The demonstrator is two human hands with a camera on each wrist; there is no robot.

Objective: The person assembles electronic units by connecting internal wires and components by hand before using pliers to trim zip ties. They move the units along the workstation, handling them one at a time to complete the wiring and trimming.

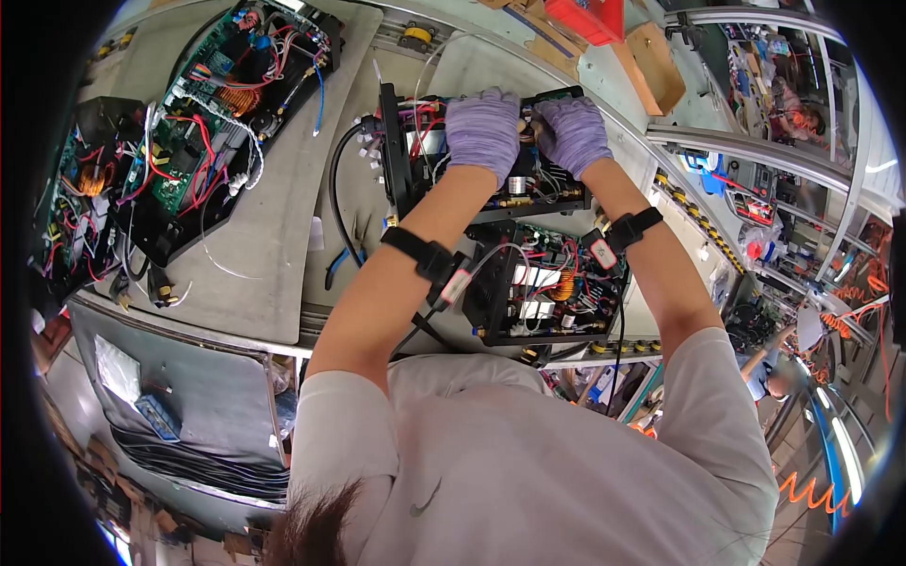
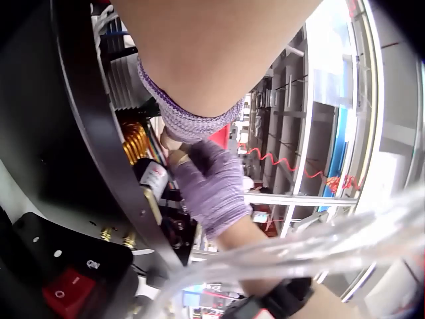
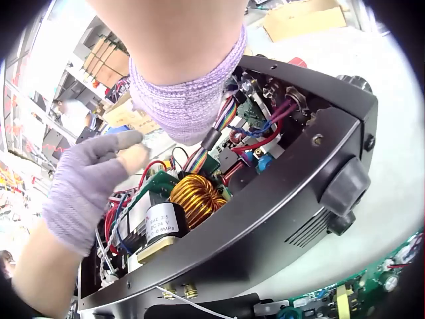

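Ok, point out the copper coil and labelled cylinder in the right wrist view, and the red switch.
Copper coil (image 3: 197,201): right wrist view, its windings.
Labelled cylinder (image 3: 162,222): right wrist view, its white label.
Red switch (image 2: 69,293): left wrist view, its rocker.

In the left wrist view, the left hand (image 2: 189,125) hides most of its own fingers, and a clear strand (image 2: 305,256) in front is blurred

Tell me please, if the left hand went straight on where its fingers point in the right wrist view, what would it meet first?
The left hand would probably meet the gloved right hand first, though depth between them is unclear.
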